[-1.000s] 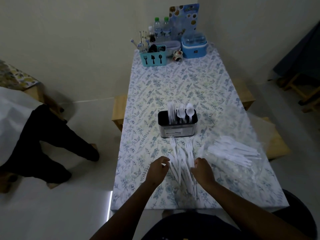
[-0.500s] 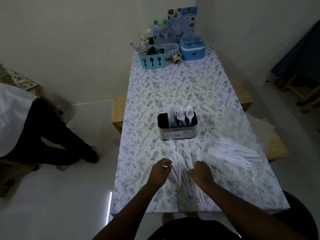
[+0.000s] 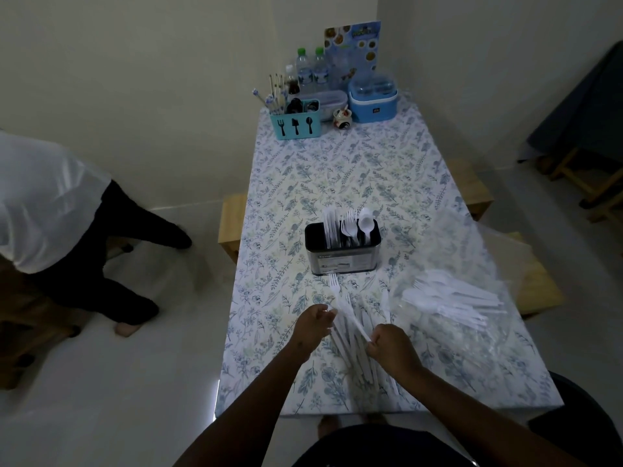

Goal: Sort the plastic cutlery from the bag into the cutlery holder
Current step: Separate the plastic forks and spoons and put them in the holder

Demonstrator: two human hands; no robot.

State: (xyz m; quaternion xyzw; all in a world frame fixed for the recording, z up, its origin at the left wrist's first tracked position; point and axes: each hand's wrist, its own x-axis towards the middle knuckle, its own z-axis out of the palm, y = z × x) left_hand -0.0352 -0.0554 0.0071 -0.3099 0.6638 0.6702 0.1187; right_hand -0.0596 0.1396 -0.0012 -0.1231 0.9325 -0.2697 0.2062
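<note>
Small eatery: tableclothed table [image 3: 337, 170], condiment caddy [image 3: 295, 124], menu card [image 3: 353, 45].

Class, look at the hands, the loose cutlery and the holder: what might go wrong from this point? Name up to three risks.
1. Both hands, left and right, work one overlapping pile of forks; lifting one may drag others along.
2. The pile runs toward the near table edge, so pieces could slide off.
3. The holder already has cutlery crowded to its right side; a hasty drop may land in the wrong compartment.
</note>
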